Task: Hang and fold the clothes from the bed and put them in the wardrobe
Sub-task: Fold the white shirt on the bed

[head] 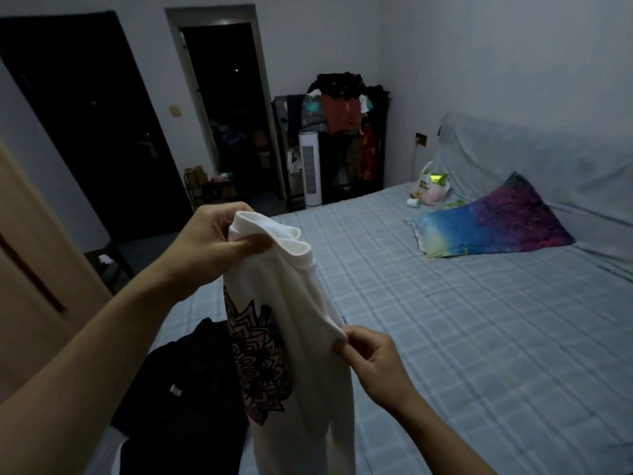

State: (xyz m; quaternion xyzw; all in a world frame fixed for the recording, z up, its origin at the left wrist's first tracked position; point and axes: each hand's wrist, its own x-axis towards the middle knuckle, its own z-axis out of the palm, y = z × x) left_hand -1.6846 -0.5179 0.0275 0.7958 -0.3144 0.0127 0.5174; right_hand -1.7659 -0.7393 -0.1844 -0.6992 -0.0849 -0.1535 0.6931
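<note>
Shirt (301, 337), white with a dark print, hangs above the near-left corner of the bed (462, 303), the left hand (212, 248) gripping its collar and the right hand (373, 361) pinching an edge, likely to spread it for folding.

Shirt (301, 337) held up over bed (445, 320), near-left corner. Dark garment (178, 389) on bed left of it. Pillow (493, 221) far right, bag (430, 185) behind.
</note>
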